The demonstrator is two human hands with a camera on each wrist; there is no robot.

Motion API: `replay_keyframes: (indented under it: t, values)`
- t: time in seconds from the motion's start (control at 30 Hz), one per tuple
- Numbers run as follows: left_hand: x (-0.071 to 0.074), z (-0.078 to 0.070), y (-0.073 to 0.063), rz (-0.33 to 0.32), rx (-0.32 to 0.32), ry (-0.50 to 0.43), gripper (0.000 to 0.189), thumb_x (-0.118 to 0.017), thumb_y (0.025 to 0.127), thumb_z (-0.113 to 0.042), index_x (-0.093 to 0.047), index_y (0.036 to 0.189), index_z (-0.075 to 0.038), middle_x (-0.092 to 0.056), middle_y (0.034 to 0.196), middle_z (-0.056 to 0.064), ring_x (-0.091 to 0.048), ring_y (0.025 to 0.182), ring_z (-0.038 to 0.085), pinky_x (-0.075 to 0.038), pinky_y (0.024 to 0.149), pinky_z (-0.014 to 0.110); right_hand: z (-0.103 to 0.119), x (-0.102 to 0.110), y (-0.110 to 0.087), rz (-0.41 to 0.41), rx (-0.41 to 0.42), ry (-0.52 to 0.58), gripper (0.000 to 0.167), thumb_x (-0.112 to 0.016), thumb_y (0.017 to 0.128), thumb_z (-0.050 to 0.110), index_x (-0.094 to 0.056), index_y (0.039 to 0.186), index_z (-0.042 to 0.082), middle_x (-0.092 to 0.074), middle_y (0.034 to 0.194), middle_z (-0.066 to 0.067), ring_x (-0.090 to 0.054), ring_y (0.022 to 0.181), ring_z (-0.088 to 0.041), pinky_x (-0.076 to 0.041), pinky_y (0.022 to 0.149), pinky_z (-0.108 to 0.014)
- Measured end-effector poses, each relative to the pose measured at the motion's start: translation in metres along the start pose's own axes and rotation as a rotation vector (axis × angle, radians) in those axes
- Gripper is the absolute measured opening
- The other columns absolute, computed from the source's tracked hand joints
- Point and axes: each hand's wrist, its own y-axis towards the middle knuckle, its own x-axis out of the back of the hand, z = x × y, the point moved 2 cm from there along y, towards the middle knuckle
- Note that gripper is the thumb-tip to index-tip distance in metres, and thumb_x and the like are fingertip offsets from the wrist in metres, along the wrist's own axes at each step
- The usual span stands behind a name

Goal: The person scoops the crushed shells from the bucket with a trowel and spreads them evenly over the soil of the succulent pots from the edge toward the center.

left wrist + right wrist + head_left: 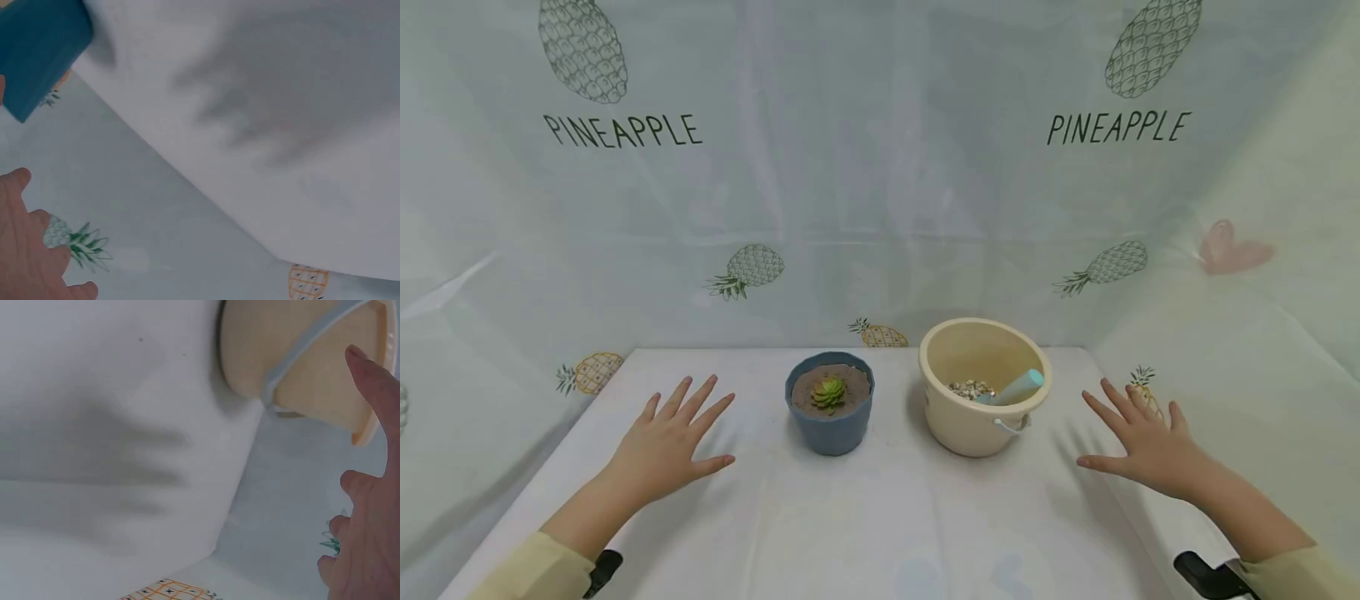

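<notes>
A blue pot (831,432) with brown soil and a small green succulent (829,393) stands near the back of the table. To its right is a cream bucket (970,433) with a pale handle, holding small pebbles (972,389) and a light-blue tool handle (1018,386); the tool's other end is hidden. My left hand (662,450) hovers left of the pot, fingers spread, holding nothing. On the other side, my right hand (1157,454) is held to the right of the bucket, its fingers also spread and free. Both hands cast shadows on the table.
The white table (850,533) ends against a hanging pale curtain (865,183) printed with pineapples. Similar cloth hangs along both sides. Black straps (1210,575) sit at the wrists near the cream sleeves (538,571).
</notes>
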Motion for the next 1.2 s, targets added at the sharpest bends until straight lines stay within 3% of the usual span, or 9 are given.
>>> replay_keyframes:
  t: [0.23, 0.47, 0.73, 1.0, 1.2]
  values:
    - [0.014, -0.019, 0.013, 0.003, -0.023, -0.027, 0.088, -0.058, 0.084, -0.07, -0.039, 0.151, -0.016, -0.025, 0.158, 0.015, -0.023, 0.14, 0.045, -0.022, 0.104, 0.069, 0.0, 0.02, -0.004, 0.001, 0.003, 0.05, 0.099, -0.062, 0.086, 0.062, -0.008, 0.159, 0.023, -0.002, 0.162, -0.016, -0.003, 0.143, -0.049, 0.014, 0.098, -0.074]
    - [0.024, -0.042, 0.031, -0.018, -0.07, -0.076, 0.089, -0.055, 0.084, -0.072, -0.038, 0.152, -0.017, -0.026, 0.157, 0.014, -0.025, 0.14, 0.044, -0.025, 0.105, 0.066, 0.006, 0.041, -0.002, 0.019, 0.021, 0.137, 0.097, -0.067, 0.085, 0.055, -0.014, 0.158, 0.022, -0.012, 0.16, -0.021, -0.008, 0.141, -0.051, 0.001, 0.098, -0.078]
    - [0.032, -0.074, 0.059, -0.001, -0.123, -0.096, 0.091, -0.061, 0.082, -0.07, -0.035, 0.153, -0.019, -0.024, 0.158, 0.014, -0.022, 0.143, 0.041, -0.025, 0.107, 0.063, 0.025, 0.065, 0.009, 0.027, 0.06, 0.157, 0.095, -0.068, 0.084, 0.057, -0.021, 0.157, 0.018, -0.018, 0.158, -0.021, -0.018, 0.14, -0.049, -0.01, 0.097, -0.077]
    - [0.038, -0.105, 0.084, -0.025, -0.063, -0.216, 0.091, -0.062, 0.083, -0.067, -0.034, 0.153, -0.016, -0.028, 0.156, 0.017, -0.026, 0.141, 0.042, -0.024, 0.107, 0.063, 0.043, 0.073, 0.032, -0.019, 0.075, 0.183, 0.097, -0.068, 0.079, 0.066, -0.034, 0.152, 0.011, -0.034, 0.152, -0.019, -0.034, 0.134, -0.046, -0.03, 0.094, -0.073]
    - [0.036, -0.136, 0.104, -0.033, -0.077, -0.353, 0.088, -0.065, 0.083, -0.064, -0.036, 0.152, -0.018, -0.032, 0.154, 0.016, -0.032, 0.138, 0.04, -0.026, 0.108, 0.061, 0.053, 0.077, 0.044, -0.016, 0.097, 0.224, 0.098, -0.072, 0.076, 0.065, -0.04, 0.148, 0.006, -0.043, 0.145, -0.02, -0.039, 0.131, -0.044, -0.038, 0.096, -0.064]
